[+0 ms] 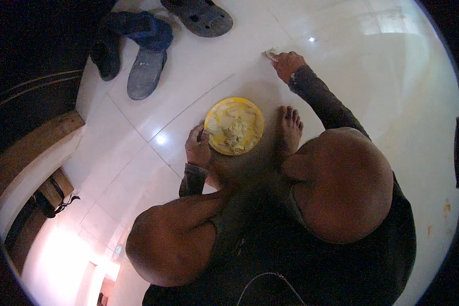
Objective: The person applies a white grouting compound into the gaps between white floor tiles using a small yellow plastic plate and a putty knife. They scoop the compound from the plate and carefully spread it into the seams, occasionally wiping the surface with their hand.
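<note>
Between my feet on the tiled floor sits a round yellow dish (262,122). A pale, lumpy paste (234,127) lies in it, heaped toward the middle and smeared out to the sides. My left hand (198,147) is at the dish's left edge, its fingers curled against the rim. Farther off to the right, my right hand (289,66) reaches down to the floor. Its closed fingers grip a small pale, crumpled-looking piece (270,53), which touches or nearly touches the tiles; its exact kind cannot be made out.
Dark sandals (147,74) and a perforated clog (204,19) lie at the far left, with a dark blue cloth (145,28) over some of them. A brown wooden edge (46,143) runs along the left. My bare right foot (289,127) is close beside the dish.
</note>
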The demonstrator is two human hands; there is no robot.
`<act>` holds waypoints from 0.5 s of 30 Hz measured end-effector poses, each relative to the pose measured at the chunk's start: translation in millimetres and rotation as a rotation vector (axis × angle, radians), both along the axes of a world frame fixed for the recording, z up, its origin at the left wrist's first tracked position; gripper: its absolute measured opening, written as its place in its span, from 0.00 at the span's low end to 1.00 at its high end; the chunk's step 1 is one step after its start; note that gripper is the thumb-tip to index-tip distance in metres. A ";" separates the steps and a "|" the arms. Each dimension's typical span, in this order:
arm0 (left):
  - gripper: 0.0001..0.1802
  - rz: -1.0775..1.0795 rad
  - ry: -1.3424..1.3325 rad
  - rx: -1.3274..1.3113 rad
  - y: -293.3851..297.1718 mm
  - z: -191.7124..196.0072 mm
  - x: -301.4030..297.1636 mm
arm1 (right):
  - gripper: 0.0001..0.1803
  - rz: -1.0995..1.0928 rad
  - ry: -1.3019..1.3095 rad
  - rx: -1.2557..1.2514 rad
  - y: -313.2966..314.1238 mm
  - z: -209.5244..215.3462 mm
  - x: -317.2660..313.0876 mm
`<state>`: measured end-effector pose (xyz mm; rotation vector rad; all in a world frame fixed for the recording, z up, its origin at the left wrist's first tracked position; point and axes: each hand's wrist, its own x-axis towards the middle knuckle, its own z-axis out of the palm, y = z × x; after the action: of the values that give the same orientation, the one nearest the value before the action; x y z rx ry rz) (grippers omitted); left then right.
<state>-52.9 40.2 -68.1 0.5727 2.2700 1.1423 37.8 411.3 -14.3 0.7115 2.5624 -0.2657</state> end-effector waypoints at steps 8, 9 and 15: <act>0.22 -0.050 -0.052 -0.031 -4.2 2.5 -7.2 | 0.18 -0.013 0.064 0.050 31.8 12.8 12.1; 0.22 -0.063 -0.034 -0.017 -5.3 3.1 -10.2 | 0.19 -0.024 0.091 0.065 35.8 0.7 13.6; 0.22 -0.056 -0.080 0.003 -4.2 -7.8 -5.3 | 0.20 -0.011 0.153 0.108 64.2 -22.3 21.6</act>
<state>-58.2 36.0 -75.9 0.5779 2.1718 1.1223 59.4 475.5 -36.6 0.7714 2.7356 -0.1933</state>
